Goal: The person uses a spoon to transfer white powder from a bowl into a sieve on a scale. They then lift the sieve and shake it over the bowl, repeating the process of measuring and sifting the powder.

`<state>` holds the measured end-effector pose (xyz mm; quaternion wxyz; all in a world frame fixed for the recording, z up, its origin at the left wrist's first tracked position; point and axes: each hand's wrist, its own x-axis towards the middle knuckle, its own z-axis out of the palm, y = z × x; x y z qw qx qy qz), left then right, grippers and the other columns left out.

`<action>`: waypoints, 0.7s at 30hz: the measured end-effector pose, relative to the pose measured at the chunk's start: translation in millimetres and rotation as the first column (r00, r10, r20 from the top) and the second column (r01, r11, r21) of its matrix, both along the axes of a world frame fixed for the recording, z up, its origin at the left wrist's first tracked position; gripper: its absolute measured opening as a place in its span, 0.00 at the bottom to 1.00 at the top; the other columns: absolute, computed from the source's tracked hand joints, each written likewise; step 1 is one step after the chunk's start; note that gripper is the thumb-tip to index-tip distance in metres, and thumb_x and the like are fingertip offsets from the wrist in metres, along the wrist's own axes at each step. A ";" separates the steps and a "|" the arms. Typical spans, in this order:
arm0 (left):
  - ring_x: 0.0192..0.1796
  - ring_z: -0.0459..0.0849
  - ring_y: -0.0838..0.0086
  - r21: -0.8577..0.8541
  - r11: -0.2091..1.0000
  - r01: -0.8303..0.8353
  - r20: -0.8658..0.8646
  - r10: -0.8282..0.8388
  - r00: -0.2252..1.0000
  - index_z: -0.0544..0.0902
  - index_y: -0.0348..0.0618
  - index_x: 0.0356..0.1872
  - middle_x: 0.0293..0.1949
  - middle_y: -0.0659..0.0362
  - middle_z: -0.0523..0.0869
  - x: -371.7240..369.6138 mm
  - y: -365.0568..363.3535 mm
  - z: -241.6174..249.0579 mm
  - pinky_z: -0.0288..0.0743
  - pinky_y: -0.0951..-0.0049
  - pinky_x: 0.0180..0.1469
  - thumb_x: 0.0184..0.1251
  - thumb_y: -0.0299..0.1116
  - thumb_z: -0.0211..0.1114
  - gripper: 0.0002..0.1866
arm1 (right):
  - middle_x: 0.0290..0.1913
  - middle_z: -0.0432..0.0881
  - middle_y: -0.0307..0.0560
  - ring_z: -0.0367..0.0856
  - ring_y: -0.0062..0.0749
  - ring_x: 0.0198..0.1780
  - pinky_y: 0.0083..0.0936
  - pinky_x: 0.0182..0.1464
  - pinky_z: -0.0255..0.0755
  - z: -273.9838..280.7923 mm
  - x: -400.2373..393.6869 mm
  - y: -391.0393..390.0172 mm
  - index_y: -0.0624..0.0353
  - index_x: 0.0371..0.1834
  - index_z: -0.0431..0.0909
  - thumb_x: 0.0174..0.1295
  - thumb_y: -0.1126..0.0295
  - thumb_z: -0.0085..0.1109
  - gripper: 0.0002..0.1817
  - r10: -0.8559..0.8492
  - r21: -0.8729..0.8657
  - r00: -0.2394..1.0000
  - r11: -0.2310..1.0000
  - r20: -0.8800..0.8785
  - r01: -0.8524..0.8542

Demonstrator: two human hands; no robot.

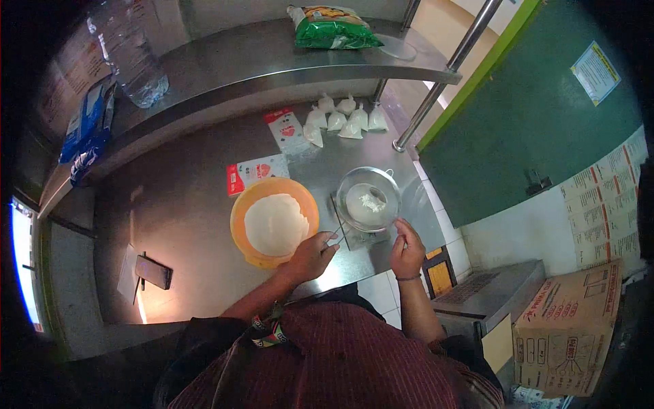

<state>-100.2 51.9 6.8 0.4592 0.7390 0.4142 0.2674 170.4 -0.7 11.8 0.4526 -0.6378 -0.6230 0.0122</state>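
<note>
My left hand (313,255) is closed around the thin handle of a metal sieve (345,183). A small heap of white powder (372,202) lies in the sieve's mesh. My right hand (407,247) is by the sieve's right lower rim, fingers stretched out and fingertips right at the edge. Under the sieve is a flat metallic plate (354,240), mostly hidden. Just left of the sieve, beside my left forearm, stands an orange bowl (240,238) filled with white powder (274,223).
Behind the bowl lie two red-and-white packets (257,172). Several tied bags of white powder (336,121) stand farther back. A phone (154,271) is at the left. Above the table runs a metal shelf (231,65) with a green bag (334,31). Cardboard box (565,334) at right.
</note>
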 end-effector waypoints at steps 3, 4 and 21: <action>0.27 0.82 0.66 -0.038 0.999 -0.006 -0.066 0.004 0.998 0.81 0.37 0.57 0.25 0.51 0.82 -3.3 -4.1 6.3 0.75 0.64 0.35 0.74 0.37 0.66 0.18 | 0.56 0.87 0.61 0.86 0.52 0.60 0.39 0.62 0.79 3.2 0.5 1.7 0.68 0.53 0.82 0.68 0.83 0.48 0.16 -0.001 0.040 0.996 0.999 -0.092 0.005; 0.27 0.82 0.66 -0.038 0.999 -0.010 -0.068 0.007 0.998 0.81 0.37 0.57 0.25 0.51 0.82 -4.0 -5.3 5.4 0.75 0.64 0.35 0.74 0.37 0.66 0.18 | 0.56 0.87 0.61 0.86 0.52 0.60 0.39 0.62 0.79 2.8 0.1 1.7 0.68 0.53 0.82 0.68 0.83 0.48 0.16 0.002 0.039 0.996 0.999 -0.093 0.001; 0.26 0.78 0.76 -0.196 0.927 -0.319 -0.164 0.290 0.943 0.72 0.47 0.76 0.26 0.56 0.83 -116.0 -58.7 57.5 0.77 0.68 0.36 0.73 0.43 0.69 0.33 | 0.61 0.83 0.62 0.86 0.42 0.58 0.33 0.61 0.81 49.7 -73.8 33.9 0.72 0.54 0.79 0.77 0.80 0.48 0.11 0.348 0.217 0.693 0.937 -0.632 -0.273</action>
